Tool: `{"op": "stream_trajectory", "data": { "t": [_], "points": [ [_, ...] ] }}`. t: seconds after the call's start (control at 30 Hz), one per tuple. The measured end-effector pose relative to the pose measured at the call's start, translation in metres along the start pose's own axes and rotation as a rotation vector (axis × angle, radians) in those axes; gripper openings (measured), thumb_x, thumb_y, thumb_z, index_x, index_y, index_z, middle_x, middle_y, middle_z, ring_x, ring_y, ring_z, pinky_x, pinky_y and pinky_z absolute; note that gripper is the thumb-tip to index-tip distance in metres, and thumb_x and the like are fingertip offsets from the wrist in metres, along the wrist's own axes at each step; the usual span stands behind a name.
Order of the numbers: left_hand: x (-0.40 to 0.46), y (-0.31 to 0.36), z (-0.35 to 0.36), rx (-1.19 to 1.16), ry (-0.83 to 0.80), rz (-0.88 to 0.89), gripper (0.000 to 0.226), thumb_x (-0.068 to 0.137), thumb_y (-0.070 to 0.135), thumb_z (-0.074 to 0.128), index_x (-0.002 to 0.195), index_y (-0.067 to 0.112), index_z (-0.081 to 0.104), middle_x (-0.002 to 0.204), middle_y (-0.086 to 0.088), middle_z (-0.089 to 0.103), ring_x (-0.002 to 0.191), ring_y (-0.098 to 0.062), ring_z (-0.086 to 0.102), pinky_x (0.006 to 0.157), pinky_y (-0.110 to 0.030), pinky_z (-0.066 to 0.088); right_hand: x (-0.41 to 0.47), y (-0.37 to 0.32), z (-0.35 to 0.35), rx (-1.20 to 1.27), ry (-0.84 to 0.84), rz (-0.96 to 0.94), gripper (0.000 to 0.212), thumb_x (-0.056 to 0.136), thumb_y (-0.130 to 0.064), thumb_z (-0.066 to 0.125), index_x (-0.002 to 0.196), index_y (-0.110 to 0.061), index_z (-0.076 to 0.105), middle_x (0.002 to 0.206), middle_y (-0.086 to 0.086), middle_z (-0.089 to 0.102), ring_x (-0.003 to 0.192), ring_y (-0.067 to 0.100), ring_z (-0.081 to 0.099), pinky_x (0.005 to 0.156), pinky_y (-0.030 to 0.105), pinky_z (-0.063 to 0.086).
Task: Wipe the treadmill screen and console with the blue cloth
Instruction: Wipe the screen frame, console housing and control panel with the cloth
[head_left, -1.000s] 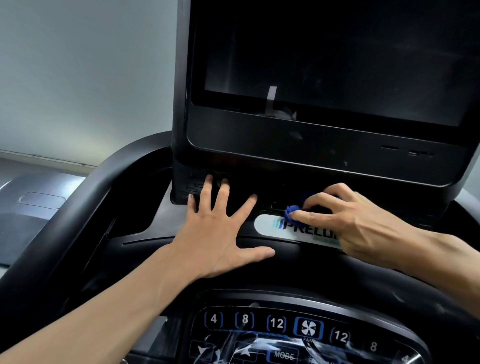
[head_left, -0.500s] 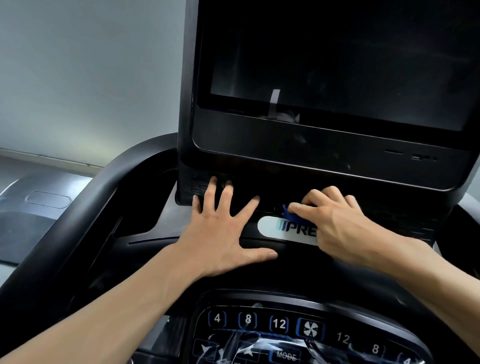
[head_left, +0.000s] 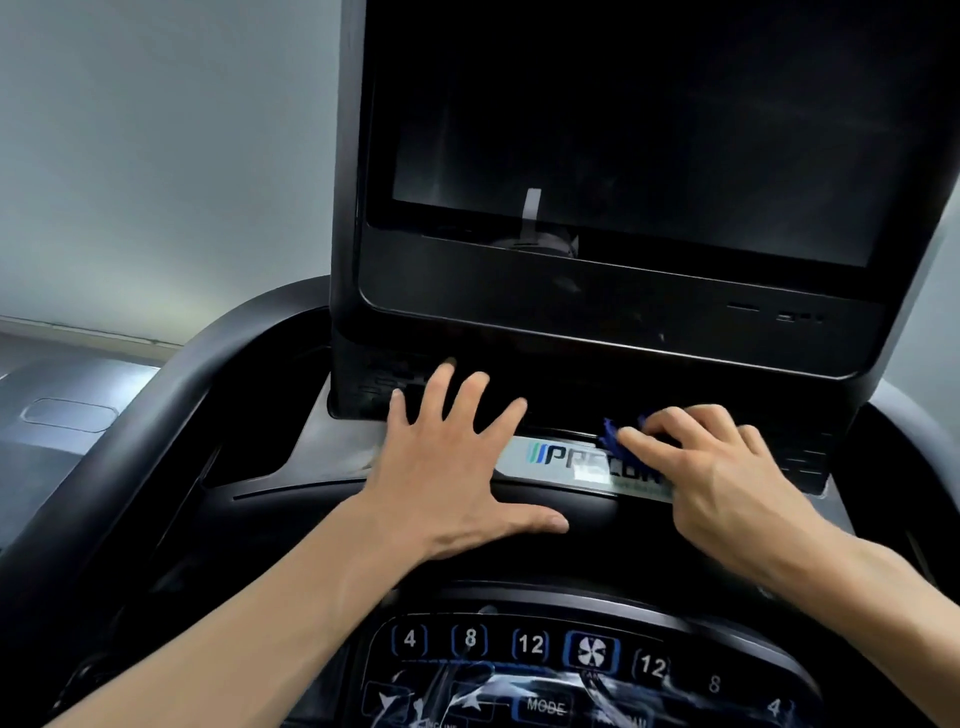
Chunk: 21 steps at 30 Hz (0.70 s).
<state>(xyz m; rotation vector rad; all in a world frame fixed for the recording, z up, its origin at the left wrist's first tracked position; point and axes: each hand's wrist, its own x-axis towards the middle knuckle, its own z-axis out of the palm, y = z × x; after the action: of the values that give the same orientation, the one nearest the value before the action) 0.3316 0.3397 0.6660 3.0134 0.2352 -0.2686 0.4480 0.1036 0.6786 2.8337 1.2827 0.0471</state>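
Wiping is underway low on the glossy black treadmill console, right of centre: the right hand curls its fingers over a bunched blue cloth, pressing it just above the silver logo strip. The left hand rests flat with fingers spread at centre frame. The large dark screen above shows faint streaks — probably more wiping remains there — and the numbered button panel at the bottom likely awaits.

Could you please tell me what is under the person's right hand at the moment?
The right hand presses a blue cloth onto the logo strip; only the cloth's front edge shows, the rest and the logo's end are covered.
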Motion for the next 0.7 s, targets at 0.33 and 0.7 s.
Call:
{"op": "stream_trajectory", "data": {
  "t": [0.33,0.7],
  "points": [
    [0.009,0.015,0.001,0.039,-0.064,-0.019,0.128,0.059,0.105,0.029,0.160,0.032,-0.001,0.161,0.000,-0.001,0.150,-0.037,-0.009,0.117,-0.071,0.017,0.031,-0.025,-0.004,0.016,0.023,-0.077,0.058,0.091,-0.020,0.046,0.145,-0.040,0.043,0.134,-0.009,0.038,0.118,0.025,0.031,0.086,0.035,0.027],
    [0.009,0.014,0.005,0.052,-0.046,-0.014,0.129,0.058,0.105,0.023,0.160,0.031,-0.001,0.163,0.001,-0.001,0.151,-0.037,-0.008,0.118,-0.070,0.017,0.045,-0.009,0.015,-0.122,0.306,-0.289,0.051,0.087,-0.006,0.048,0.136,-0.008,0.060,0.106,0.012,0.052,0.086,0.032,0.047,0.062,0.043,0.053]
  ]
}}
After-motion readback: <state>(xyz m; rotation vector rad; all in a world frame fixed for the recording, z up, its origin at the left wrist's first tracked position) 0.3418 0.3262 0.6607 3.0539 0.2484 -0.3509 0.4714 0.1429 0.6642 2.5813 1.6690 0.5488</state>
